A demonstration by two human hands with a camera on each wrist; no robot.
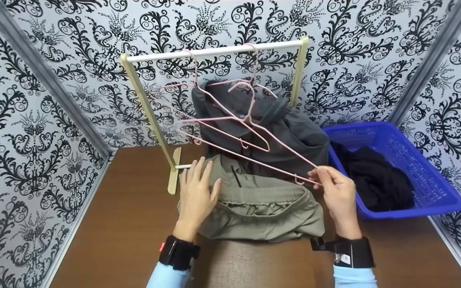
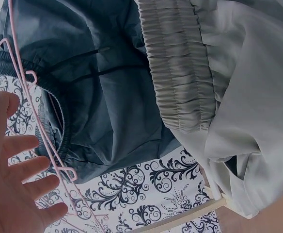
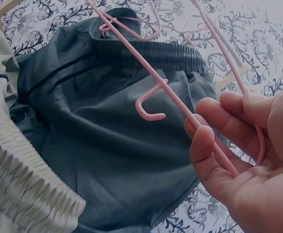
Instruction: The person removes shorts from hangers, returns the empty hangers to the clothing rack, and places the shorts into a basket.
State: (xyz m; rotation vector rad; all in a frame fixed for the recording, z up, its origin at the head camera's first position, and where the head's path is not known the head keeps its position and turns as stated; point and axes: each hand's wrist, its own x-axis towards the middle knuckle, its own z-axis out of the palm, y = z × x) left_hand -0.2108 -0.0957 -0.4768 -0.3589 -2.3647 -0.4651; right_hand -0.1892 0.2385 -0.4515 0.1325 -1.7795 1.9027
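My right hand (image 1: pixel 336 192) pinches one lower corner of a pink wire hanger (image 1: pixel 253 105). In the right wrist view, fingers and thumb curl around the hanger's bar beside a small side hook. The hanger is tilted, its hook pointing up and away. My left hand (image 1: pixel 196 196) is at the left side of olive elastic-waisted pants (image 1: pixel 262 226), fingers extended; in the left wrist view its palm (image 2: pixel 6 179) holds nothing. These pants lie on the table, waistband opening toward me. Behind them, a dark grey garment (image 1: pixel 302 136) with waistband and drawstring hangs at the rack.
A small rack (image 1: pixel 146 108) with a white top rod stands at the back, two pink hangers hooked over it. To the right, a blue basket (image 1: pixel 442 202) contains black cloth (image 1: pixel 378 180). Patterned walls enclose the brown table (image 1: pixel 114 240).
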